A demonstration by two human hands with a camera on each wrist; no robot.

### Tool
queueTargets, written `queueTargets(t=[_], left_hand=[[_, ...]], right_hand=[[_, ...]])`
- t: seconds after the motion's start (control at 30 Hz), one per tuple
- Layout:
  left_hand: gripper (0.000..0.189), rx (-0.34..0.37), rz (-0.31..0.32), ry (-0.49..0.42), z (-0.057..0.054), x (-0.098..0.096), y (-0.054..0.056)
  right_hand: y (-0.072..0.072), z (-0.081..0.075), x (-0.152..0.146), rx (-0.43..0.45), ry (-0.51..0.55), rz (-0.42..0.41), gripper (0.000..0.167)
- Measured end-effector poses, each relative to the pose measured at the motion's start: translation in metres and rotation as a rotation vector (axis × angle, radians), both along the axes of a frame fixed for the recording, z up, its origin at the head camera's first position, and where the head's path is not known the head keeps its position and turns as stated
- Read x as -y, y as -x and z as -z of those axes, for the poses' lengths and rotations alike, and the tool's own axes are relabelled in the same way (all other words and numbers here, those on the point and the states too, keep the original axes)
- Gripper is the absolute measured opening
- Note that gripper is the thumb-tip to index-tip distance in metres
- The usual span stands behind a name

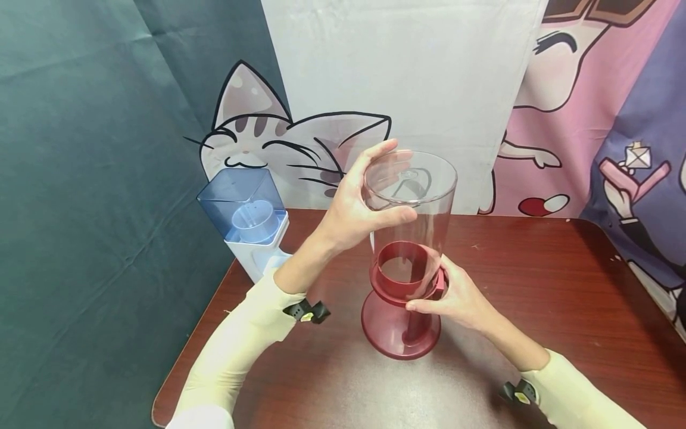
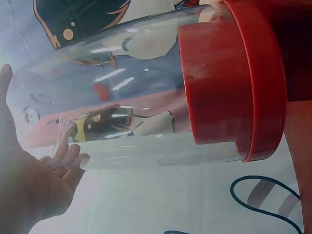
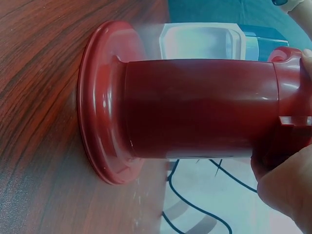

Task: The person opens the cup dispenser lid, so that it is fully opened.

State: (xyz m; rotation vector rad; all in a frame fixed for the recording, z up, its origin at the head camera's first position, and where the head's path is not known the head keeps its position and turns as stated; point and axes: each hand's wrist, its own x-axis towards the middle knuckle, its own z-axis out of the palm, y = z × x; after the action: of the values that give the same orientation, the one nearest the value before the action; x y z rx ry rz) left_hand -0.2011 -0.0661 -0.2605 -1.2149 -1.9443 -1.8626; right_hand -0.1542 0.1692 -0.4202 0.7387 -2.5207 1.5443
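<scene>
Cylinder, clear, stands near the middle of the table, above a red stand; lower end lies around the stand's red inner ring and meets the wider red collar beneath. Whether fully seated, cannot tell.

Left hand at the cylinder's upper end. Thumb set well apart from the fingers, lying across the near side just below the rim; fingers reach round the far side, visible through the clear wall. From the left wrist, fingertips show bent toward the wall, close to one another.

Right hand lower, at the collar. Thumb along its near edge, other fingers round the right side, gripping it between them; how closely those fingers lie together, cannot tell.

Red column runs from collar down to a round red base, flat on the table.

Blue-and-white container at the table's left edge, beyond the left forearm. Backdrop behind, printed with a cartoon cat. Both sleeves pale yellow.
</scene>
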Motion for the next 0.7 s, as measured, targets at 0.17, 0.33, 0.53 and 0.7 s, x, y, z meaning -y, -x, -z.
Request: queueTargets(t=[0.17,0.33,0.53,0.7], left_hand=[[0.094,-0.002,-0.016,0.005,-0.0008,0.0001,-0.0018],[0.095,-0.013,-0.023,0.015,-0.002,0.0001,-0.0057],[0.091,-0.013,-0.012,0.007,-0.0029,-0.0006,-0.0009],[0.087,0.001,-0.018,0.003,-0.0032,0.0005,0.0021]], right_hand=[[-0.0001,-0.0003,0.0001,-0.007,-0.004,0.003,0.097],[0.0,-0.0006,-0.0004,-0.005,0.001,-0.002,0.097],[-0.0001,-0.0003,-0.0006,0.0,0.008,-0.002,0.096],[0.0,0.0,-0.0002,0.003,0.011,0.001,0.096]])
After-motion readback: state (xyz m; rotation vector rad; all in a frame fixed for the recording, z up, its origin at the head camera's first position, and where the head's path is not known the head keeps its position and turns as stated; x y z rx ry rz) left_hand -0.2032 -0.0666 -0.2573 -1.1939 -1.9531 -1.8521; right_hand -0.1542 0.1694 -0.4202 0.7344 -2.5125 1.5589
